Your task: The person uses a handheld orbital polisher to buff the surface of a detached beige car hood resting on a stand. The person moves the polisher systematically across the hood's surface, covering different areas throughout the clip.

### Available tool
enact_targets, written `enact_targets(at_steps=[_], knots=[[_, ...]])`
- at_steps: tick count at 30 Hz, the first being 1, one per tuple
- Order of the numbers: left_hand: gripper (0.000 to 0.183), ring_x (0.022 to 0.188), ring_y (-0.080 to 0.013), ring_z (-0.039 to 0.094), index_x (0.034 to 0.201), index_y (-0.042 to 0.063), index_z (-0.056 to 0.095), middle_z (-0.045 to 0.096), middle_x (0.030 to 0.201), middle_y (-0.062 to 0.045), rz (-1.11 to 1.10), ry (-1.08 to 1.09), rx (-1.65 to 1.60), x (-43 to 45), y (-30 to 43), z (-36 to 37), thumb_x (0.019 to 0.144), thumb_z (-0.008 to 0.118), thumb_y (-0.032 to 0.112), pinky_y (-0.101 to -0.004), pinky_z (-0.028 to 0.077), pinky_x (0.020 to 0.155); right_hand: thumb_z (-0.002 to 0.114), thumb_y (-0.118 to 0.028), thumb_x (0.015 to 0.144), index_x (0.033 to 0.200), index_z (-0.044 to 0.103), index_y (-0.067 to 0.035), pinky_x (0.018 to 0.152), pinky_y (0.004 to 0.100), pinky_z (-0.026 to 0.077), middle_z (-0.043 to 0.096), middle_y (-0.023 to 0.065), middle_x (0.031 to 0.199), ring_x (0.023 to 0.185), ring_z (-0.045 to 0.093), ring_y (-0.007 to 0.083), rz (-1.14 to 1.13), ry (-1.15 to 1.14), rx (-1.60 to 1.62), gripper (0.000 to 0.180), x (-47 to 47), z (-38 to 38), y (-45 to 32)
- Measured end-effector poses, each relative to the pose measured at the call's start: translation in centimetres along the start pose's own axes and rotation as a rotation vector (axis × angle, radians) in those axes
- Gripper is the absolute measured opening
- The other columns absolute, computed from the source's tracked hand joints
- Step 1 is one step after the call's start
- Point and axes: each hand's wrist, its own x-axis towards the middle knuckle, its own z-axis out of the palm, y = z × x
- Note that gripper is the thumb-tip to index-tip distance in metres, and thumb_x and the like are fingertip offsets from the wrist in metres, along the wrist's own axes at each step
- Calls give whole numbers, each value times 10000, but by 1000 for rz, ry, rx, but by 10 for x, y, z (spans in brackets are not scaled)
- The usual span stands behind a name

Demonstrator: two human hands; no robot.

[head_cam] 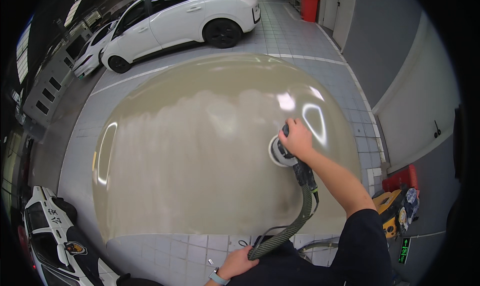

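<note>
A large car bonnet panel (180,166), coated glossy olive-beige, lies before me. Its middle is matt and hazy with streaks, while the far and side margins still reflect the lights. My right hand (298,137) grips an orbital sander (282,154), palm over its top, with the round pad against the panel's right half. From the sander's rear a ribbed dust-extraction hose (305,207) curves down towards me, with a thin cable alongside. Down at the near edge, my left hand (240,262) is closed around that hose close to my body.
A white car (180,15) stands beyond the panel; a black-and-white car (63,241) bearing writing is at lower left. Along the right wall are a door (420,98), a red case (401,179) and yellow equipment (388,207). A red bin (309,8) stands farther back.
</note>
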Motion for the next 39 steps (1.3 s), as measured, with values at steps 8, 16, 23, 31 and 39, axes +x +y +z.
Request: enact_targets(at_steps=[8, 16, 23, 31, 39], knots=[[425, 890, -440, 703, 1084, 83, 674, 738, 897, -206, 123, -58, 34, -6, -11, 16, 810, 778, 390, -534, 554, 796, 749, -335, 823, 1147, 690, -121, 765, 472, 570, 659, 94, 1093, 979, 687, 343, -50, -17, 81, 393, -152, -29, -15], [400, 869, -433, 708, 1047, 84, 672, 733, 853, -196, 211, -107, 62, -8, -11, 18, 795, 786, 373, -529, 555, 779, 762, -357, 818, 1167, 689, -150, 694, 465, 596, 672, 83, 1159, 956, 714, 314, -147, -141, 54, 412, -244, -52, -37], [389, 848, -411, 716, 1047, 86, 670, 737, 835, -176, 171, -53, 6, 0, -13, 21, 803, 783, 366, -526, 556, 764, 770, -350, 828, 1172, 683, -125, 756, 479, 586, 681, 97, 1155, 987, 705, 344, -204, -153, 65, 421, -187, -37, -34], [422, 857, -421, 709, 1065, 72, 678, 733, 846, -181, 42, -1, -66, 16, -9, 24, 809, 799, 385, -522, 558, 776, 726, -350, 858, 1190, 682, -110, 795, 498, 568, 682, 124, 1117, 989, 695, 371, -185, -56, 71, 412, -29, 6, -38], [457, 857, -431, 721, 1118, 47, 670, 742, 867, -212, -104, 79, -206, 20, -18, 37, 847, 792, 394, -519, 571, 791, 660, -425, 897, 1193, 681, -83, 836, 513, 580, 701, 193, 1123, 997, 715, 400, 92, -14, -65, 453, 123, 47, -48]])
